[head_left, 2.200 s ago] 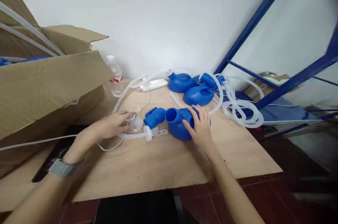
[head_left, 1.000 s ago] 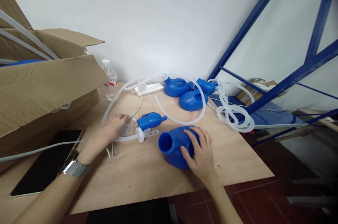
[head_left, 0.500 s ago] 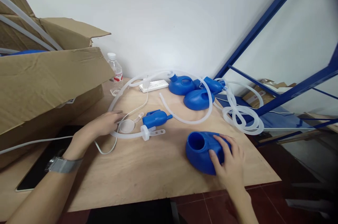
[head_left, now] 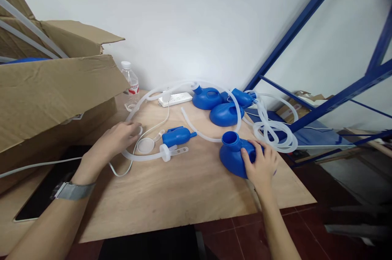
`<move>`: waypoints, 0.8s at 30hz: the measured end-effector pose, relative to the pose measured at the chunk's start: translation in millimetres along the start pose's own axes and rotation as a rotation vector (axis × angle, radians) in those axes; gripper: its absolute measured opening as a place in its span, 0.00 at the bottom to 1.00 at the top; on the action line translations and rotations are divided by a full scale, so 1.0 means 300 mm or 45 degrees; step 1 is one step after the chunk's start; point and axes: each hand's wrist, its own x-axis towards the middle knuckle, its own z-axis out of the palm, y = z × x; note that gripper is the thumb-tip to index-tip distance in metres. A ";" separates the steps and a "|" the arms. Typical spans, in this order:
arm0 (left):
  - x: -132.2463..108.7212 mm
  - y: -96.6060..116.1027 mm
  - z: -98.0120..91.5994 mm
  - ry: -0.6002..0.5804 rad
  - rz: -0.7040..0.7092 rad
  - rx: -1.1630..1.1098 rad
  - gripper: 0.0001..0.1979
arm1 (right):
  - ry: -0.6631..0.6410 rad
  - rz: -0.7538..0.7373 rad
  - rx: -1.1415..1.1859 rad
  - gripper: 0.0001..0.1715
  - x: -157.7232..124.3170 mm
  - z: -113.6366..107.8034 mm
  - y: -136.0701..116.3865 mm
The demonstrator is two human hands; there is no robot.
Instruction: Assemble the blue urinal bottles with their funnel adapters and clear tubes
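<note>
My right hand point(head_left: 260, 162) grips the handle of a blue urinal bottle point(head_left: 230, 160) near the table's right front; its round open mouth faces up. My left hand point(head_left: 122, 139) has its fingers curled by the clear tube at the left, with a small whitish curved edge at the fingertips that I cannot make out. Beside it lie a round translucent lid point(head_left: 145, 145) with a strap and a blue nozzle-like part point(head_left: 177, 136). A white collar point(head_left: 165, 153) with a holed strap sits on the end of the clear tube point(head_left: 143, 157).
Two more blue bottles point(head_left: 206, 99) lie at the back with coiled clear tubing point(head_left: 278, 141) to their right. A power strip point(head_left: 177, 99), a water bottle point(head_left: 131, 88) and an open cardboard box point(head_left: 61, 84) stand along the back and left. Blue shelving point(head_left: 294, 27) rises at right.
The bottle in my right hand has moved away from the table's front edge and its mouth has turned more upward. My left hand has lifted slightly with its fingers drawn in.
</note>
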 end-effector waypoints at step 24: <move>-0.056 0.494 0.071 0.455 0.511 -0.798 0.19 | -0.148 -0.172 0.348 0.20 0.042 0.028 -0.311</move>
